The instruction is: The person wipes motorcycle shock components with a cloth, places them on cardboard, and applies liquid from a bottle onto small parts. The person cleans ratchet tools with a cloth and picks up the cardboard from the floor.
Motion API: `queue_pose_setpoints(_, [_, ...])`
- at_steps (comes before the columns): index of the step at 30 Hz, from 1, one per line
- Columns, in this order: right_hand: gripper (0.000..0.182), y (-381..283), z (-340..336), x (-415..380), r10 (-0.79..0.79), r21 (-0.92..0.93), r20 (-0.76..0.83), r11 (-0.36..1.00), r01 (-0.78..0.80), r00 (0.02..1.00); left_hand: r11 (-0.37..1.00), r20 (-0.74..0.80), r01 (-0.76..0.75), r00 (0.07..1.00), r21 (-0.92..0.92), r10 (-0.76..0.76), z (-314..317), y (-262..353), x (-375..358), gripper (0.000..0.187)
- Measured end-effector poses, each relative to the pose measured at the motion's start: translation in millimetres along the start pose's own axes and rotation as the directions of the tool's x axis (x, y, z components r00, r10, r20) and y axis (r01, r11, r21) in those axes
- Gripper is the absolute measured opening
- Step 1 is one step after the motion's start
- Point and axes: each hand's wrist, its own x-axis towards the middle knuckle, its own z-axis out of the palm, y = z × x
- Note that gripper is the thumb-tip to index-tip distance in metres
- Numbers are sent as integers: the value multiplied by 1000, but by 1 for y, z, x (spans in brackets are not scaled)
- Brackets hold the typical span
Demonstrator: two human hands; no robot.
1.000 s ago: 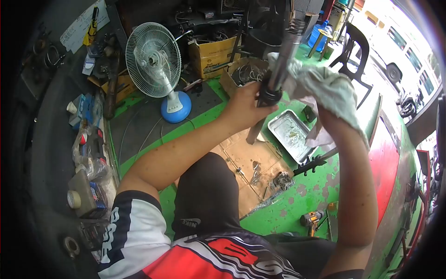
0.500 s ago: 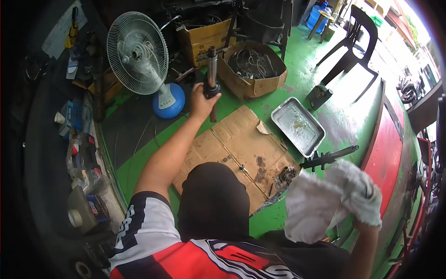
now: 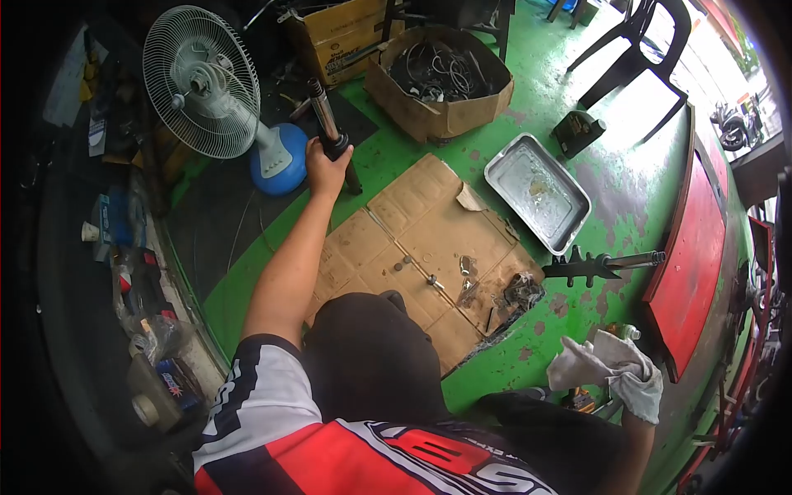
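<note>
Left fingers (image 3: 314,151) grip a metal tube (image 3: 325,114) near a blue-based fan (image 3: 206,87)

Daylight glare upper right, sheen on floor (image 3: 540,87); left side dim; fisheye curve, black corners.

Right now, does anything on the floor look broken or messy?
Yes. The cardboard has dark stains, and a flap looks torn and lifted at its edge near the tray. The green floor has grey patches, as if its paint wore off.
</note>
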Motion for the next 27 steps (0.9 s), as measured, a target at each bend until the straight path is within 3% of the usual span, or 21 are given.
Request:
queue_pose_setpoints(4, [68, -22, 17, 1, 56, 122, 9, 991, -57, 998, 997, -15, 35, 999, 72, -34, 0, 2, -2, 39])
queue_pose_setpoints(7, [49, -24, 24, 2, -26, 105, 52, 994, 20, 998, 989, -1, 72, 997, 133, -72, 1, -2, 0, 50])
queue_pose_setpoints(12, [53, -46, 31, -8, -40, 3, 52, 999, 40, 998, 970, -15, 142, 990, 200, -142, 0, -9, 3, 70])
queue_pose_setpoints(15, [53, -55, 32, -11, -66, -48, 55, 997, 68, 996, 940, 64, 276, 954, 203, -293, -6, -3, 2, 76])
queue_pose_setpoints(19, [53, -52, 28, -11, 4, 56, 114, 998, -11, 993, 968, -10, 194, 981, 157, -195, -9, -7, -3, 77])
queue_pose_setpoints(24, [54, -64, 34, -15, -40, 1, 86, 999, 40, 995, 997, 49, 40, 998, 59, -43, -11, -26, 4, 69])
queue_pose_setpoints(27, [56, -73, 35, -14, 11, 8, 118, 1000, -12, 993, 993, 111, 94, 989, 66, -101, -14, -18, 1, 59])
